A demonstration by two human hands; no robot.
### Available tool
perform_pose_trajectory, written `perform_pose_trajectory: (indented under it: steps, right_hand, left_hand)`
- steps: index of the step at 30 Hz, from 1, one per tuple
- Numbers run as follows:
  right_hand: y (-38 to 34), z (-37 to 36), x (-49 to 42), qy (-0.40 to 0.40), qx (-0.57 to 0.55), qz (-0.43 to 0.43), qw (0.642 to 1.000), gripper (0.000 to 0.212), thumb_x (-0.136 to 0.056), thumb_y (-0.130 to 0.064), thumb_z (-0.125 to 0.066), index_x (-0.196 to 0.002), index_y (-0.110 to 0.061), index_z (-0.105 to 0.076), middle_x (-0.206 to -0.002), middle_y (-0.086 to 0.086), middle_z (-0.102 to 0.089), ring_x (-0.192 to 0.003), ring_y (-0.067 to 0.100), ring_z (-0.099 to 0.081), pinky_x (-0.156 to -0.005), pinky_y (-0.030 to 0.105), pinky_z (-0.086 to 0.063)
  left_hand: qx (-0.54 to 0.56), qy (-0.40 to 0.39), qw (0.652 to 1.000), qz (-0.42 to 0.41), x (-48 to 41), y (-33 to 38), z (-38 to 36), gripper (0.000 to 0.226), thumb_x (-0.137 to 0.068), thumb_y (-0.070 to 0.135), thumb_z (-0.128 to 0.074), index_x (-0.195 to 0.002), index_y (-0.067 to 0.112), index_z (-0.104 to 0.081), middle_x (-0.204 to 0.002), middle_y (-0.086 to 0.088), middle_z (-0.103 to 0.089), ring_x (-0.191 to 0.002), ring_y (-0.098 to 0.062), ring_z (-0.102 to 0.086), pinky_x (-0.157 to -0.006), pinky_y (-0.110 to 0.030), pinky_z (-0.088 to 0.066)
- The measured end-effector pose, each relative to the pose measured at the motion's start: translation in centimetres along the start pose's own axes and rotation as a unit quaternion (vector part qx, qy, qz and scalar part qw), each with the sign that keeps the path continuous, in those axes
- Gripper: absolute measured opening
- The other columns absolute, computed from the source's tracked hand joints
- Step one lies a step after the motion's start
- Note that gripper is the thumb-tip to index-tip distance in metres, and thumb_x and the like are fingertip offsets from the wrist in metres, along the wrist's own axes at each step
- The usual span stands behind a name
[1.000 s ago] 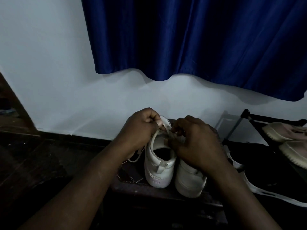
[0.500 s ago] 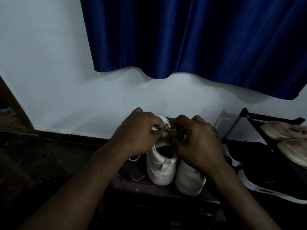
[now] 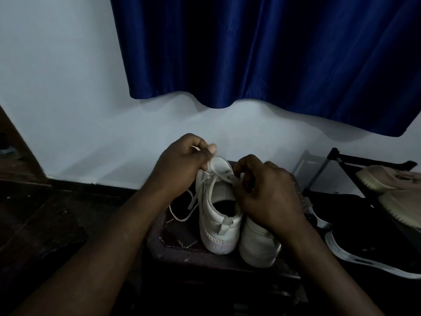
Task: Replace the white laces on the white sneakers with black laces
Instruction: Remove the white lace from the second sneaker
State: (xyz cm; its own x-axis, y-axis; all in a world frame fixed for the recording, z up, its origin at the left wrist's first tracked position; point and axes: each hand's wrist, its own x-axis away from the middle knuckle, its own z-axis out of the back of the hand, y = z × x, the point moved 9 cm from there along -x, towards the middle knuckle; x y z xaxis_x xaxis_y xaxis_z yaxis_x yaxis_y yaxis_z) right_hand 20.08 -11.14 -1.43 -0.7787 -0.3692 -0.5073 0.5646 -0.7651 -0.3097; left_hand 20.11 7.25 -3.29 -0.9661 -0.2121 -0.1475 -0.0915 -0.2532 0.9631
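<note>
Two white sneakers stand heels toward me on a dark stool (image 3: 182,254). The left sneaker (image 3: 219,226) has its tongue raised and a white lace (image 3: 191,201) hanging loose down its left side. My left hand (image 3: 182,165) pinches the white lace above the tongue and lifts it. My right hand (image 3: 266,192) rests over the right sneaker (image 3: 259,245), its fingers pinching the lace at the left sneaker's upper eyelets. No black laces are in view.
A white wall and a blue curtain (image 3: 262,53) are behind. To the right a black shoe rack (image 3: 337,156) holds beige shoes (image 3: 391,179), with a black shoe with a white sole (image 3: 364,254) below. Dark floor lies to the left.
My left hand has risen and drawn the white lace up and out to the left. My right hand stays at the eyelets. More loose lace hangs beside the left sneaker.
</note>
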Motion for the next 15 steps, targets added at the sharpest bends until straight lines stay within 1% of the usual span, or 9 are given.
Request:
perform_pose_trajectory:
  steps: [1,2,4,6,10,12,14,15]
  right_hand:
    - [0.0,0.0,0.0,-0.002,-0.001,0.000,1.000,0.024,-0.082,-0.031,-0.071,-0.104,-0.034,-0.061,-0.068,-0.013,-0.059,-0.074,0.013,-0.059,-0.071,0.037,-0.052]
    - [0.0,0.0,0.0,-0.002,-0.001,0.000,1.000,0.024,-0.083,-0.031,-0.072,-0.105,-0.034,-0.061,-0.068,-0.013,-0.059,-0.074,0.013,-0.060,-0.071,0.036,-0.052]
    - [0.1,0.1,-0.1,-0.001,-0.003,-0.003,1.000,0.024,-0.084,-0.034,-0.074,-0.104,-0.034,-0.061,-0.069,-0.013,-0.060,-0.072,0.012,-0.060,-0.070,0.035,-0.051]
    - [0.2,0.0,-0.1,-0.002,-0.007,-0.005,1.000,0.024,-0.085,-0.035,-0.075,-0.105,-0.034,-0.061,-0.069,-0.013,-0.060,-0.072,0.012,-0.060,-0.070,0.035,-0.051]
    - [0.1,0.0,-0.1,-0.003,-0.004,-0.006,1.000,0.026,-0.083,-0.033,-0.075,-0.105,-0.033,-0.062,-0.068,-0.014,-0.060,-0.072,0.013,-0.061,-0.071,0.036,-0.052]
    - [0.1,0.1,-0.1,-0.001,-0.006,-0.006,1.000,0.026,-0.083,-0.033,-0.075,-0.105,-0.033,-0.062,-0.068,-0.014,-0.060,-0.072,0.012,-0.061,-0.071,0.036,-0.052]
    - [0.2,0.1,-0.1,0.001,-0.007,-0.007,1.000,0.024,-0.084,-0.034,-0.075,-0.104,-0.034,-0.061,-0.067,-0.016,-0.058,-0.071,0.012,-0.061,-0.071,0.037,-0.053]
    - [0.2,0.0,-0.1,0.000,-0.007,-0.009,1.000,0.023,-0.085,-0.034,-0.074,-0.103,-0.035,-0.060,-0.067,-0.016,-0.058,-0.071,0.012,-0.060,-0.071,0.037,-0.053]
  left_hand:
    - [-0.072,-0.013,0.997,-0.040,0.0,0.6,-0.2,0.015,-0.091,0.045,-0.073,-0.098,0.035,-0.066,-0.085,0.004,-0.070,-0.082,-0.012,-0.066,-0.083,-0.039,-0.054]
    - [-0.144,-0.025,0.986,-0.085,0.2,1.1,-0.6,0.023,-0.086,0.050,-0.076,-0.103,0.041,-0.065,-0.095,0.009,-0.066,-0.092,-0.012,-0.064,-0.084,-0.037,-0.053]
    - [-0.269,-0.055,0.949,-0.154,0.7,1.5,-2.0,0.037,-0.077,0.054,-0.075,-0.112,0.047,-0.063,-0.111,0.019,-0.055,-0.111,-0.012,-0.050,-0.094,-0.042,-0.049]
    - [-0.357,-0.059,0.914,-0.185,1.3,1.4,-3.0,0.036,-0.076,0.051,-0.070,-0.111,0.046,-0.067,-0.117,0.019,-0.051,-0.118,-0.014,-0.040,-0.098,-0.047,-0.046]
    - [-0.427,-0.018,0.872,-0.239,2.1,2.2,-3.8,0.021,-0.083,0.034,-0.071,-0.103,0.037,-0.073,-0.118,0.015,-0.054,-0.118,-0.020,-0.041,-0.093,-0.045,-0.044]
    - [-0.446,-0.011,0.854,-0.269,2.4,2.6,-4.5,0.021,-0.083,0.026,-0.071,-0.102,0.035,-0.073,-0.121,0.014,-0.054,-0.117,-0.021,-0.042,-0.090,-0.044,-0.044]
    - [-0.444,0.030,0.848,-0.287,2.8,3.4,-4.4,0.020,-0.081,0.019,-0.070,-0.098,0.031,-0.069,-0.122,0.010,-0.055,-0.112,-0.023,-0.047,-0.083,-0.041,-0.043]
    - [-0.429,0.074,0.853,-0.288,2.8,4.0,-3.7,0.019,-0.081,0.015,-0.069,-0.095,0.027,-0.067,-0.119,0.008,-0.057,-0.108,-0.023,-0.049,-0.078,-0.039,-0.042]
